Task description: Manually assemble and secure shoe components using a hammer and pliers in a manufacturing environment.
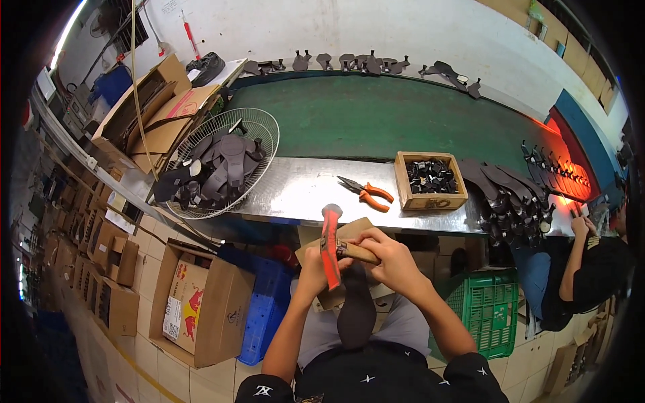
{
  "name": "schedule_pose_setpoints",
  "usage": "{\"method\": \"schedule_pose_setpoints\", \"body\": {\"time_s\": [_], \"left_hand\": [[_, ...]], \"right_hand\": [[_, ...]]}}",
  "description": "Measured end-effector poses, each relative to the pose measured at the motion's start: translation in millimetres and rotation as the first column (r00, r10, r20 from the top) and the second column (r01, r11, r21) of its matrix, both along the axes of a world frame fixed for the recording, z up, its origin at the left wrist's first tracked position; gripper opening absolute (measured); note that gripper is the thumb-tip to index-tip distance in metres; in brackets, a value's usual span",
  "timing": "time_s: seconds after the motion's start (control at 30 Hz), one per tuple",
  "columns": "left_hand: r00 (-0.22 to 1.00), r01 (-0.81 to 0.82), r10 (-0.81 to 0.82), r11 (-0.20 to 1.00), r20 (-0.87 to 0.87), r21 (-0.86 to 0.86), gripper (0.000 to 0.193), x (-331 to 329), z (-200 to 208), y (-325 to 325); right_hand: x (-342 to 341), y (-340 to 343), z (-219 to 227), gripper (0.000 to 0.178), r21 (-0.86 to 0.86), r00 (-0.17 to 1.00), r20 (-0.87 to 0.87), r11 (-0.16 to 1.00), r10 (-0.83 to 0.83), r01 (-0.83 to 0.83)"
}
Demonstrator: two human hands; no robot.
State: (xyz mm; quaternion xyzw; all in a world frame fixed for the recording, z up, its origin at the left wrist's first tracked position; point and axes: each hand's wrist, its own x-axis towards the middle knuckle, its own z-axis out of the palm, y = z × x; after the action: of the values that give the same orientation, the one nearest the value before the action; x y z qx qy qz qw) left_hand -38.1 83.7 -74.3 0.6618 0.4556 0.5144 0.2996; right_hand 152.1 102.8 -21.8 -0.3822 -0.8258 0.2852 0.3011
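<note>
My right hand [384, 258] grips the wooden handle [359, 252] of a hammer, whose worn red head [329, 247] stands in front of my left hand. A dark shoe sole [356, 314] extends over my lap toward my body. My left hand [312, 270] is closed at the upper end of this sole; the hammer head hides part of its fingers. Behind both hands a light brown board [356, 230] shows in part. On the metal bench edge beyond lie orange-handled pliers [368, 195], open-jawed. To their right a wooden box [431, 201] holds small black heel pieces [431, 176].
A wire basket [274, 144] of dark soles stands left on the bench. Beyond runs a green conveyor belt [403, 124], with soles along its far edge. More soles [504, 191] lie right, near a co-worker [591, 269]. Blue [263, 322] and green crates [482, 312] flank me.
</note>
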Motion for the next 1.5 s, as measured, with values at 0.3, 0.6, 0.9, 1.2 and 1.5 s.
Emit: {"method": "schedule_pose_setpoints", "body": {"time_s": [0.3,0.6,0.9,1.2,1.5], "left_hand": [[0.973,0.12,-0.06,0.956,0.223,-0.267,0.025,-4,-14,8],[0.979,0.127,-0.065,0.935,0.194,-0.332,0.023,-2,-5,3],[0.992,0.109,-0.094,0.971,0.078,-0.214,0.05,-6,-25,2],[0.86,-0.11,0.023,0.984,-0.511,-0.14,0.122,0,-14,-7],[0.892,-0.15,0.086,0.982,-0.443,-0.112,0.102,2,-10,-13]], "right_hand": [[18,-45,29,0.031,-0.282,0.921,-0.36,0.958,-0.15,0.045],[26,-80,30,0.036,-0.153,0.978,-0.11,0.975,-0.176,0.158],[26,-79,24,0.035,-0.027,0.983,-0.1,0.988,-0.156,0.154],[49,-96,-3,0.029,0.039,0.987,-0.012,0.986,-0.159,0.16],[29,-79,39,0.03,0.404,0.992,0.096,0.914,-0.083,0.037]]}}
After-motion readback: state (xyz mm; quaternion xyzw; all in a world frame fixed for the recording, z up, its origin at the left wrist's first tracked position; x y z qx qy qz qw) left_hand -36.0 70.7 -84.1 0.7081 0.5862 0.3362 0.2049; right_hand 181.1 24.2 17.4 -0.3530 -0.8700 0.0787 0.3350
